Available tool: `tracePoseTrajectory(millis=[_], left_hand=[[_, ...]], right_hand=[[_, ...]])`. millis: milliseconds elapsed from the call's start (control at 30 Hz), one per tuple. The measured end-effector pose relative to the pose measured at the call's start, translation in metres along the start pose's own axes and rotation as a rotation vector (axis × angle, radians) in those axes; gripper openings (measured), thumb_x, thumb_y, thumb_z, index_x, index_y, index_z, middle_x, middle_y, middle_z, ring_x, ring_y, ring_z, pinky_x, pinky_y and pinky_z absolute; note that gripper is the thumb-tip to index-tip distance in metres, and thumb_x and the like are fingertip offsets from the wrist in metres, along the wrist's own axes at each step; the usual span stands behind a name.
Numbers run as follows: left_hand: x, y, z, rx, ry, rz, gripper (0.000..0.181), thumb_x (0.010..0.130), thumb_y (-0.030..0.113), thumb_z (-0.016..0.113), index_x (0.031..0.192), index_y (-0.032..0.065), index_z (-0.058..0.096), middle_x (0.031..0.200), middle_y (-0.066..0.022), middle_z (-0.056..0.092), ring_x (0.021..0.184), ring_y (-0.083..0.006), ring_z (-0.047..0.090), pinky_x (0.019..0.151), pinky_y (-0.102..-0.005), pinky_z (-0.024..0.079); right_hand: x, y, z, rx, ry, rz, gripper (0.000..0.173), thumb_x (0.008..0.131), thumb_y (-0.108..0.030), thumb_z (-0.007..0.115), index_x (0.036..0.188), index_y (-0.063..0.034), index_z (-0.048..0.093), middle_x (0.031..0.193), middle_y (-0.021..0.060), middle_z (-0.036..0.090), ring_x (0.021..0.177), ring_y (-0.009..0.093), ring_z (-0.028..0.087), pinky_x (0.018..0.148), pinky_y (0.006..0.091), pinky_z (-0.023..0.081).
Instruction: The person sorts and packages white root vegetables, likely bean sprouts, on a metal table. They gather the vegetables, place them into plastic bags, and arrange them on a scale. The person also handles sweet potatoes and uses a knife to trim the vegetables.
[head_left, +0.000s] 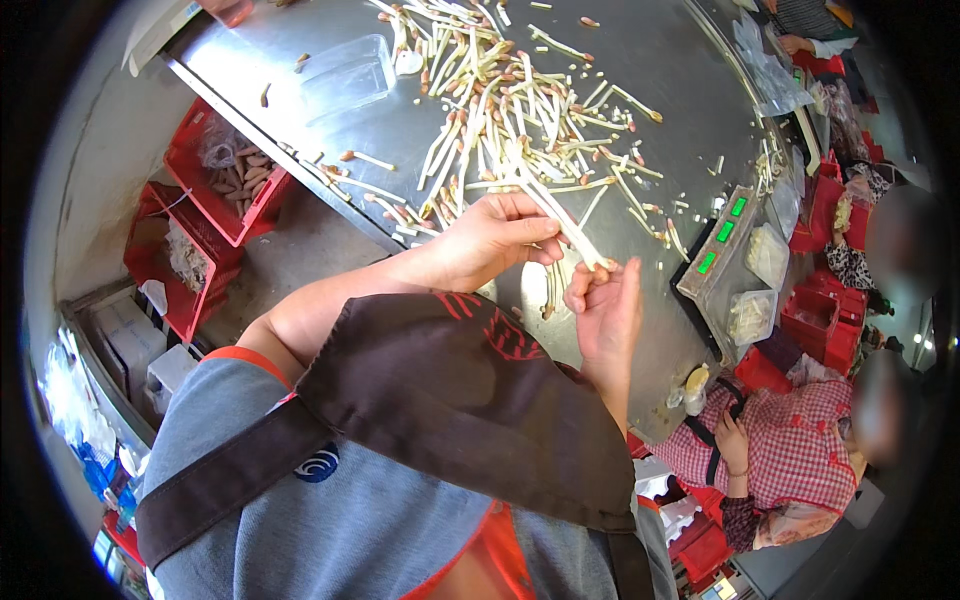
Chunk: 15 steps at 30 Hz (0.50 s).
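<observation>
My left hand (499, 238) grips a small bunch of long white sprouts (556, 206) between thumb and fingers. They look like peanut sprouts. The bunch slants down to the right, where the curled fingers of my right hand (606, 304) pinch its brownish tip ends. Beyond my hands a loose heap of sprouts (495, 105) with reddish-brown heads spreads over a stainless steel table (660, 52). A few sprouts (553, 289) lie below the held bunch, partly hidden by my hands.
A clear plastic tray (349, 79) rests at the table's upper left. On the right stands a scale (701, 289) with green displays, beside filled plastic boxes (752, 316). Red crates (225, 217) are left of the table. A person in a checked apron (787, 435) is at right.
</observation>
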<state>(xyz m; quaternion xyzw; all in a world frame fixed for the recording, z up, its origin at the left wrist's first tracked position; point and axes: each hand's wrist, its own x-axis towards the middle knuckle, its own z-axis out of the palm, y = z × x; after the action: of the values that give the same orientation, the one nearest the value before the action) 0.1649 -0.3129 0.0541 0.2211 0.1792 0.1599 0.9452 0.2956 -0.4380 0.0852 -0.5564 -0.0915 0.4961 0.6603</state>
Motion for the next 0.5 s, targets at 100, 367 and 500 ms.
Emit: tracePoseTrajectory(millis=[100,367,500], left_hand=[[-0.0018,-0.0013,-0.0037,-0.025,0.023,-0.003,0.015,0.087,0.011,0.057,0.097,0.0002,0.062,0.087,-0.0078,0.064,0.078,-0.0147,0.061,0.074,-0.029,0.048],[-0.0071,0.0006,-0.0013,-0.071,-0.018,-0.034,0.017,0.086,0.01,0.059,0.098,-0.0017,0.062,0.089,-0.0101,0.064,0.082,-0.0165,0.062,0.077,-0.03,0.05],[-0.0093,0.0022,0.0017,-0.098,-0.07,-0.024,0.018,0.087,0.009,0.057,0.1,-0.0018,0.062,0.092,-0.0101,0.064,0.086,-0.0165,0.061,0.08,-0.0309,0.049]], right_hand=[[0.0004,0.0006,0.0013,-0.131,0.025,-0.083,0.048,0.097,-0.04,0.03,0.086,0.0003,0.054,0.063,0.0086,0.053,0.05,0.016,0.044,0.049,0.0272,0.034],[-0.0002,0.0078,0.0068,-0.233,0.099,-0.407,0.028,0.095,-0.021,0.045,0.093,0.0039,0.057,0.076,0.0068,0.056,0.064,0.01,0.049,0.057,0.0238,0.04],[0.0,0.0069,-0.0007,-0.195,0.086,-0.478,0.027,0.094,-0.021,0.045,0.097,0.0034,0.057,0.077,0.0057,0.055,0.067,0.01,0.049,0.06,0.0229,0.04]])
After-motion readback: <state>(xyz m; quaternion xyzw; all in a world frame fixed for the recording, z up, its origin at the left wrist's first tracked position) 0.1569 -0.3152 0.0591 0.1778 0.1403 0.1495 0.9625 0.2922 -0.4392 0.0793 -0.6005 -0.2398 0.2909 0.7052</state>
